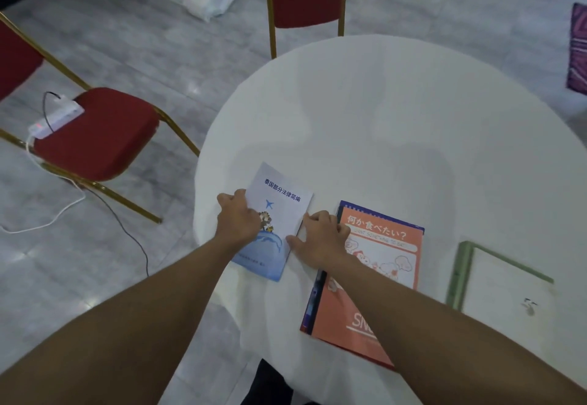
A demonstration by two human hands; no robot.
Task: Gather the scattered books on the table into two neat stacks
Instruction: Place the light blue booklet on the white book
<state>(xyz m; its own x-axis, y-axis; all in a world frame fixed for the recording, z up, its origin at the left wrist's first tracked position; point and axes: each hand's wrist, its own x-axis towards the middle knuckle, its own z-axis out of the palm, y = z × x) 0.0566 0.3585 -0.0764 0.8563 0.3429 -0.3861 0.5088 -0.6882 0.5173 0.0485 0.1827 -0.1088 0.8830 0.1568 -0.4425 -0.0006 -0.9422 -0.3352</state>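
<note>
I have both hands on the pale blue paperback booklet (276, 214) near the left edge of the round white-clothed counter (381, 103): my left hand (238, 220) lies flat over its left edge and cover, my right hand (320, 239) is spread with fingertips at its right edge, neither closed around it. Its long axis runs away from me, tilted right, and its title reads 泰国部分法律简编. Just beside my right hand lies the orange softcover (381, 265), "何か食べたい?", stacked on a dark blue spiral-bound book (313, 306); a green-bordered white book (505, 290) sits well apart to the right.
</note>
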